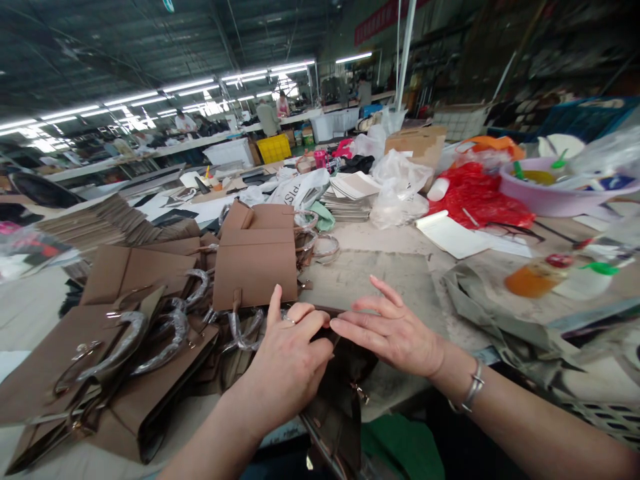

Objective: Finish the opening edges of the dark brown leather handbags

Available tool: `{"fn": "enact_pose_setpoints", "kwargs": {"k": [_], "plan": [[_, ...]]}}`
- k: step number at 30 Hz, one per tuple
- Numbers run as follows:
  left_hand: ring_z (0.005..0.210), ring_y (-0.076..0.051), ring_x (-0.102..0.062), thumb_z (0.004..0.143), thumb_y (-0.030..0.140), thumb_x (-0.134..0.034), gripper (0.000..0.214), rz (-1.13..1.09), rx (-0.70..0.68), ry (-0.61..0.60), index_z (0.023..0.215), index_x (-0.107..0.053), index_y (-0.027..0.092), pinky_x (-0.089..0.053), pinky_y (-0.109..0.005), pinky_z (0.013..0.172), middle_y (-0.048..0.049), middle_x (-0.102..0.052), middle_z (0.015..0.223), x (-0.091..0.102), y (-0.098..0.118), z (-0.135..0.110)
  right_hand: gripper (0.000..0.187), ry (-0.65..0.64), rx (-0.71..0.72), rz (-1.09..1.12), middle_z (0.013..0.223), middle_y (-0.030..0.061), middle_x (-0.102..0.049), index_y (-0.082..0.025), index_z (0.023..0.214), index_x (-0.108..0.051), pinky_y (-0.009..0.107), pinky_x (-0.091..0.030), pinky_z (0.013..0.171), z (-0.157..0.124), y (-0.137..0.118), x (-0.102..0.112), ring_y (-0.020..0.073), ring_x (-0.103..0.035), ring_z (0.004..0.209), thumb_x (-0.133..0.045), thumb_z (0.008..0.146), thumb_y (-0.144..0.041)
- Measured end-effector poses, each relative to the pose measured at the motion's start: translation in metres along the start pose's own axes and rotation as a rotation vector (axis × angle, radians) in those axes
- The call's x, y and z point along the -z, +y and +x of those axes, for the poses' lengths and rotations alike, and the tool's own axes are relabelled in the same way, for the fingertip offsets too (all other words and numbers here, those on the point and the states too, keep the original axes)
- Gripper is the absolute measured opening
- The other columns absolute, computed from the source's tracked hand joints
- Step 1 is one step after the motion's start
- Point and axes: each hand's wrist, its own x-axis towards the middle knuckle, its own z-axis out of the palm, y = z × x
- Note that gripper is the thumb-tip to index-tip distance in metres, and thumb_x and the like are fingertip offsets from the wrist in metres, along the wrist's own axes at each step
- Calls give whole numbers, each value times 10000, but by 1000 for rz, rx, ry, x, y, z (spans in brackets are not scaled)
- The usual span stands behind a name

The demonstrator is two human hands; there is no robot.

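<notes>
At the bottom centre of the frame, nearest the camera, a dark brown bag [330, 415] sits below and between the person's hands, partly hidden by them, with a metal clasp [360, 393] showing on it. At the lower left, brown bags [60, 353] lie overlapping on the table, their curved handles [173, 341] wrapped in clear plastic. Behind them, at the left, brown panels [105, 223] are stacked in a long, leaning pile. Near the middle, another brown bag [256, 267] lies flat on the heap, its handle pointing toward the bottom of the frame.

Just right of that handle, the left hand [295, 363] has its little finger raised and its other fingers curled; a ring [289, 319] is on one of them. Beside it, the right hand [390, 330] reaches leftward with fingers fairly straight and spread, the little one lifted. The fingertips of both come together at the dark upper edge of the bag; whether either hand grips it cannot be told. A bracelet [473, 387] circles the right wrist, and green cloth [400, 445] shows below it.

Farther right lie an open notepad [453, 237], a red plastic bag [480, 193], a jar of orange contents [533, 279] and, at the right edge, a lilac basin [543, 193].
</notes>
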Motion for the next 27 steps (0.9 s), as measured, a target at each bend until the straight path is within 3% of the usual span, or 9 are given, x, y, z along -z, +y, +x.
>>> {"fn": "enact_pose_setpoints", "kwargs": {"k": [5, 12, 19, 23, 27], "plan": [[1070, -200, -494, 834, 232, -591, 76, -16, 20, 45, 768, -630, 230, 29, -614, 1116, 49, -629, 1136, 0, -1, -1, 435, 9, -1, 8, 1076, 8, -683, -225, 1324, -483, 527, -207, 1125, 1, -1, -3, 152, -545, 1058, -473, 911, -88], [994, -181, -526, 838, 206, -575, 91, -21, 50, -7, 758, -618, 214, 73, -611, 1115, 45, -667, 851, -4, 0, -2, 489, -49, 4, 32, 976, -2, -704, -203, 1398, -380, 559, -157, 1130, -5, 0, -6, 158, -524, 1098, -416, 927, -74], [1109, -216, -482, 823, 169, -573, 104, -13, 36, -18, 743, -627, 209, 60, -614, 1113, 24, -656, 1030, -5, -1, 2, 520, -195, -16, 57, 993, 52, -686, -166, 1415, -343, 606, -112, 1113, 7, 0, 6, 163, -541, 1092, -399, 910, -55], [1096, -180, -510, 835, 164, -565, 113, -118, 41, 15, 736, -594, 212, 97, -594, 1114, 61, -680, 945, -5, -2, 2, 551, -33, -96, 190, 969, 18, -696, -187, 1407, -340, 509, -271, 1111, 4, 4, 3, 150, -561, 1053, -488, 885, -85], [1184, -179, -489, 838, 113, -529, 147, -154, 30, -28, 766, -587, 227, 125, -591, 1104, 81, -687, 824, -4, -5, -2, 529, 105, -180, 263, 1061, 66, -669, -183, 1351, -411, 373, -476, 953, -4, 4, -5, 179, -568, 1026, -587, 854, -134]]}}
